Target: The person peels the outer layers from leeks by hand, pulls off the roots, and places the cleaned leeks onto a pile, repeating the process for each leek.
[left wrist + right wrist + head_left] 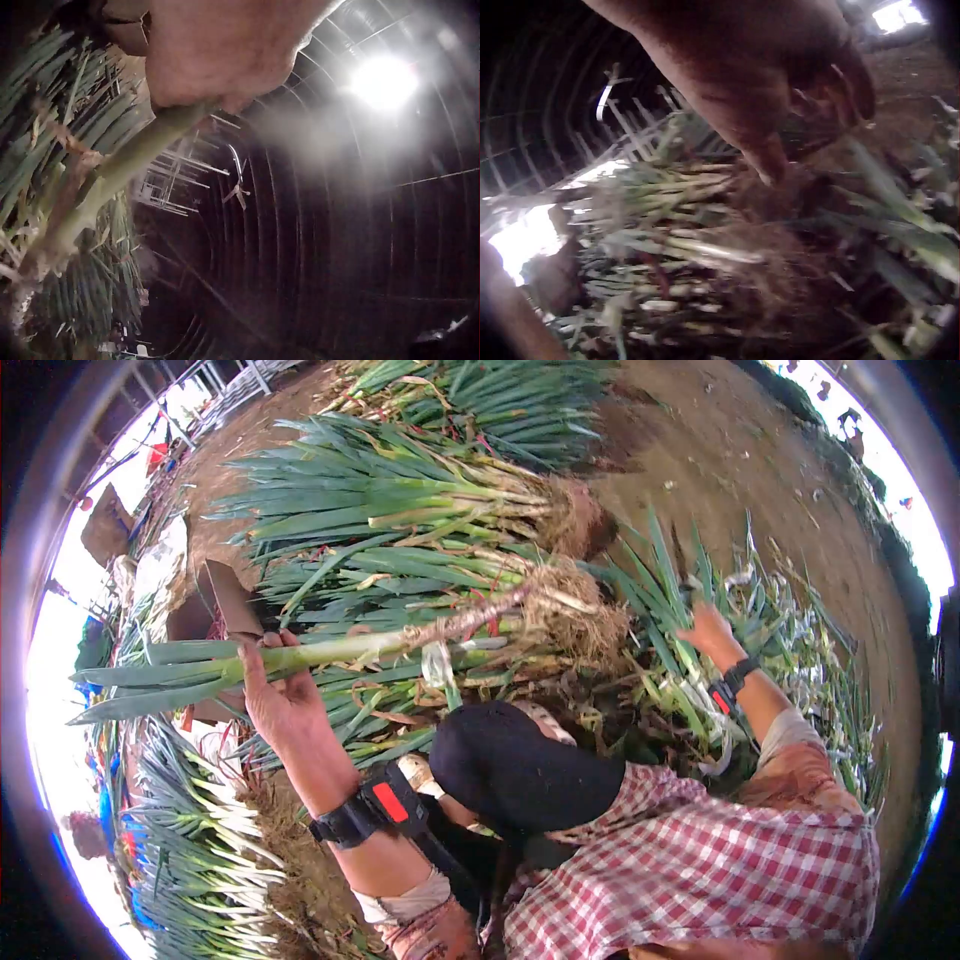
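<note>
I see the left hand [285, 705], fingers round an onion [350, 649] at left, bundles [400, 495] beyond; right hand [714, 635], fingers loose, by the right pile [800, 635], contact unclear. Black cap [515, 765] hides the near middle.

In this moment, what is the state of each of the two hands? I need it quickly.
Left hand: closed, holding a green onion.
Right hand: open, loosely bent, with nothing visibly held.

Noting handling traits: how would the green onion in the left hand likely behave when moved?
The green onion's stalk is probably fairly stiff, reaching straight out from the left hand. Its long, splayed leaves may bend. The ragged brown sheath might flake off.
</note>
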The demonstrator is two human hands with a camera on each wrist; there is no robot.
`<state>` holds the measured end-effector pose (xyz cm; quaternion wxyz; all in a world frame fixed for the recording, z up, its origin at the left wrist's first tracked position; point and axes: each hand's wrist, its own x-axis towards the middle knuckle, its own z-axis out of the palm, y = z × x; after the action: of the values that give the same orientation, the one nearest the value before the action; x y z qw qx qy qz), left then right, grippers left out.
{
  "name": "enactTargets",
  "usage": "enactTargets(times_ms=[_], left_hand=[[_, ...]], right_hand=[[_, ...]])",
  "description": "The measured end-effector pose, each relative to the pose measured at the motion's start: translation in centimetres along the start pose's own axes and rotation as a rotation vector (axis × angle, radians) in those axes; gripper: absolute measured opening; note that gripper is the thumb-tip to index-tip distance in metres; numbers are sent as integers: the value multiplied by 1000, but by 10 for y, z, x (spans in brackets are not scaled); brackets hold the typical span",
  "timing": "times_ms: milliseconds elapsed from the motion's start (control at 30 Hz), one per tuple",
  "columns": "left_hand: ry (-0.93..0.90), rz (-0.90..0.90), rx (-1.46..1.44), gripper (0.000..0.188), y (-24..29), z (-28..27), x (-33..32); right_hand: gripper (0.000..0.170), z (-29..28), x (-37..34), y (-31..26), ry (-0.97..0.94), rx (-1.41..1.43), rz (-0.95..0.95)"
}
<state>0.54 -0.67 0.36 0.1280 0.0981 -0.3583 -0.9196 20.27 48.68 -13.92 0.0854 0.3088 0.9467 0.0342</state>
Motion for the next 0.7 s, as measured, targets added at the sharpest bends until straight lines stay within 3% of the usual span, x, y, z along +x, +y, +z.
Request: enactTargets(times_ms=[67, 100, 167, 200, 300, 400, 500, 567, 600, 633, 700], left_hand=[[81, -5, -23, 23, -5, 8, -2], [67, -6, -18, 23, -11, 6, 1], [-23, -36, -66, 26, -20, 0, 1], [-12, -63, -68, 31, -22, 0, 0], [75, -128, -114, 34, -31, 2, -3], [111, -133, -93, 36, -34, 2, -6], [150, -147, -69, 35, -32, -6, -5], [119, -95, -10, 35, -32, -14, -5], [124, -97, -9, 35, -32, -15, -3], [155, -79, -7, 32, -33, -14, -1], [213, -40, -7, 28, -34, -11, 4]], right_hand=[[34, -39, -8, -60, 345, 302, -279], [34, -66, -20, -99, 387, 542, -424], [38, -95, -36, -164, 495, 690, -763], [41, -118, -50, -195, 468, 679, -870], [45, -129, -65, -270, 651, 753, -1212], [47, -133, -68, -314, 645, 724, -1319], [38, -126, -57, -333, 731, 653, -1460], [27, -124, -54, -337, 747, 462, -1611], [15, -123, -53, -340, 791, 493, -1652], [15, -120, -53, -337, 787, 493, -1648], [11, -102, -50, -328, 561, 249, -1677]])
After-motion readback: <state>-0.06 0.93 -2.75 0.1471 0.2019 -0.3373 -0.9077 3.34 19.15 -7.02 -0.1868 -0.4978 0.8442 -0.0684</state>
